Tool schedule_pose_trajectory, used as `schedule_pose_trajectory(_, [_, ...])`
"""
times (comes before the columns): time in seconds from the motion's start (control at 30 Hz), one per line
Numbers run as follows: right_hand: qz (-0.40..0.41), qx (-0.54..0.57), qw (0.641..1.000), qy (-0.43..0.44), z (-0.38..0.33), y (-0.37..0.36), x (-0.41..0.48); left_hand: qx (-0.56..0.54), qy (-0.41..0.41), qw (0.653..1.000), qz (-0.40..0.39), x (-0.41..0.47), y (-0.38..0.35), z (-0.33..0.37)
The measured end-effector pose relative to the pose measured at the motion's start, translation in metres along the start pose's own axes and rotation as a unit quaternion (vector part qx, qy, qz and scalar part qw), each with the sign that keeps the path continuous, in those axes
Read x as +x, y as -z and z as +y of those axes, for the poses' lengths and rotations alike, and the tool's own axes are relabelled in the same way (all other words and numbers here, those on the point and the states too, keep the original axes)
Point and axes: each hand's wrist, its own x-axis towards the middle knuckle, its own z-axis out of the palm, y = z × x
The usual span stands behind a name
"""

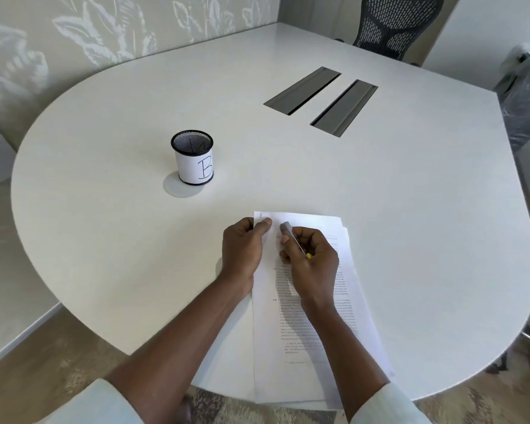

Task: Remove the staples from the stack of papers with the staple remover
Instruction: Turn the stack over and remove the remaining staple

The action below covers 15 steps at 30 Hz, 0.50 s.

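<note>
A stack of printed papers [312, 325] lies on the white table [410, 209] in front of me, its sheets slightly fanned. My left hand [242, 249] pinches the stack's top left corner, thumb on top of the sheet. My right hand [312, 255] grips a slim pen-like staple remover [289, 232] with a grey tip and a yellow end. The tip points at the top left corner, just right of my left thumb. No staple is plain to see at this size.
A black mesh pen cup [192, 157] with a white label marked "B" stands to the far left of the papers. Two grey cable flaps [322, 97] sit in the table farther back. A black mesh chair [395, 22] stands behind the table; a plastic-wrapped object [527, 87] is at right.
</note>
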Motion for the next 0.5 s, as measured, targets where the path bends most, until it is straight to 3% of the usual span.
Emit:
schedule_pose_trajectory(0.27, [-0.035, 0.016, 0.999, 0.006, 0.0025, 0.0054, -0.0024, 0.017, -0.029, 0.999, -0.003, -0.0051, 0.0001, -0.0016])
schedule_pose_trajectory(0.5, [-0.022, -0.054, 0.998, 0.034, 0.0084, 0.0017, -0.0020, 0.040, -0.057, 0.998, -0.001, -0.0093, 0.0006, 0.0000])
